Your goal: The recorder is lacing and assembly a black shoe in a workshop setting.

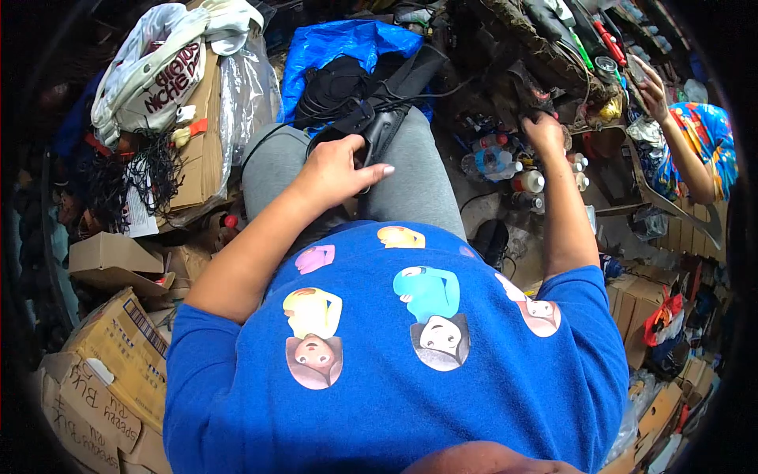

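Note:
On my lap lies a glossy black piece with a strap (384, 129), perhaps of leather or plastic; its exact kind does not show. My left hand (339, 167) grips its near end, fingers curled over it and thumb stuck out. Black cords (332, 87) lie in a tangle just beyond. My right hand (545, 133) reaches out to the right with its fingers curled, beside a dark, worn object (530, 87). What those fingers hold, if anything, cannot be made out. Plastic bottles (491, 163) stand and lie just left of my right wrist.
A blue plastic sheet (347, 39) lies past my knees. At left are a white cloth bag (170, 75), flattened cardboard (197, 150) and boxes (118, 265). Another person's hand (649, 88) is at the cluttered bench at far right. A dark shoe (492, 239) is near my right thigh.

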`<state>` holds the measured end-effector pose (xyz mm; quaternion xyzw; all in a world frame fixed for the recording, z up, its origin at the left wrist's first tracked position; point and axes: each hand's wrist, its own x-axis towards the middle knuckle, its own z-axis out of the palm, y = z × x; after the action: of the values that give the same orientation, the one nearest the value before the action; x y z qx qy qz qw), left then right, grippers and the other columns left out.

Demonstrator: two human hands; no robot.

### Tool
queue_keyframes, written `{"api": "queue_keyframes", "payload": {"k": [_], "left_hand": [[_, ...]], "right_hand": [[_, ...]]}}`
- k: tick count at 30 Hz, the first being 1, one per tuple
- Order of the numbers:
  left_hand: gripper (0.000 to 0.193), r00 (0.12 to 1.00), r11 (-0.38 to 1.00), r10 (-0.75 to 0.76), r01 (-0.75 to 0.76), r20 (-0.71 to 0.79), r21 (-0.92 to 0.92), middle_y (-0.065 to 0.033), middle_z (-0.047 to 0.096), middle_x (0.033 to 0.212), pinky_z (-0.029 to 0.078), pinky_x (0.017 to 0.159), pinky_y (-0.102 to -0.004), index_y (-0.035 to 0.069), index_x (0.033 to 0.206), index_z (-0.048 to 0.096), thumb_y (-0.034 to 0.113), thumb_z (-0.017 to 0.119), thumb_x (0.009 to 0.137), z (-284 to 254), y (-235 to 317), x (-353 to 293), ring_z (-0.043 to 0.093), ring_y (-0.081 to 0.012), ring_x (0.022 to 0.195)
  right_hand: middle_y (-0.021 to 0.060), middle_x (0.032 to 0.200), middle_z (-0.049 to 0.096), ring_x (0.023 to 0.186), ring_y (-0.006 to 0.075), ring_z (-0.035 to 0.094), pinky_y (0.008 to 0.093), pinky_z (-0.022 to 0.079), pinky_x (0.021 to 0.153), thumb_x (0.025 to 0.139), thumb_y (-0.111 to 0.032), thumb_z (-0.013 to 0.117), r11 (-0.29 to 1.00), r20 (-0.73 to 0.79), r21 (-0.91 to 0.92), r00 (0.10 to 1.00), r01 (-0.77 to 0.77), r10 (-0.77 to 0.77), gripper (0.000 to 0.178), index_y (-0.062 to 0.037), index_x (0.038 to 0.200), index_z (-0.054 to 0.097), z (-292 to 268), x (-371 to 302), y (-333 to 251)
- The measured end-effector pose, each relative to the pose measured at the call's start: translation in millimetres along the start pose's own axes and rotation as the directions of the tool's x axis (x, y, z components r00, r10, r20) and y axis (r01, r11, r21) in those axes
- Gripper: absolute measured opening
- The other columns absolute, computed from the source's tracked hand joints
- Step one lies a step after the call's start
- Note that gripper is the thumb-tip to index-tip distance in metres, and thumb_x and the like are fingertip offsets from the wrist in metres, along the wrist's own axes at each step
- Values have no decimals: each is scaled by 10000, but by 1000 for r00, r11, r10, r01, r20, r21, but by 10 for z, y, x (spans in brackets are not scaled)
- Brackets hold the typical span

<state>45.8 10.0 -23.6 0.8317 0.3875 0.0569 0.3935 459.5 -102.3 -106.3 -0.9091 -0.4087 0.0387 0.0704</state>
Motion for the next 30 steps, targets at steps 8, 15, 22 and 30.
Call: {"api": "queue_keyframes", "payload": {"k": [8, 15, 22, 30], "left_hand": [[160, 917, 959, 282, -263, -280, 104, -176, 560, 723, 429, 592, -388, -1, 804, 552, 115, 653, 760, -160, 60, -74, 552, -334, 652], [202, 542, 644, 738, -387, -402, 660, -131, 550, 725, 418, 639, -403, 22, 800, 552, 3, 683, 648, -700, 209, -228, 541, -312, 687], [229, 570, 852, 523, -374, -634, 367, -161, 598, 806, 481, 676, -427, 5, 905, 595, 26, 685, 695, -795, 195, -430, 584, -360, 744], [145, 538, 901, 427, -323, -727, 290, -135, 639, 800, 492, 678, -326, 2, 887, 604, 55, 682, 777, -908, 240, -834, 626, -277, 707]], "right_hand": [[108, 1058, 639, 1023, 231, 600, 339, 464, 882, 843, -236, 654, 487, -190, 811, 933, 324, -304, 293, -44, 1062, 627, -308, -633, -1320], [72, 1087, 652, 944, 145, 615, 290, 451, 872, 906, -185, 584, -100, 9, 993, 909, -56, -418, 236, -42, 1093, 597, -723, -564, -1849], [95, 1297, 530, 969, 139, 566, 296, 480, 848, 806, -105, 719, -14, -11, 1000, 609, 1, -793, 677, 4, 1381, 379, -1072, -1003, -2340], [94, 1073, 649, 1008, 208, 596, 336, 479, 850, 827, -303, 705, 89, -330, 762, 504, 641, -798, 303, -17, 929, 711, -1563, -1288, -2298]]}}
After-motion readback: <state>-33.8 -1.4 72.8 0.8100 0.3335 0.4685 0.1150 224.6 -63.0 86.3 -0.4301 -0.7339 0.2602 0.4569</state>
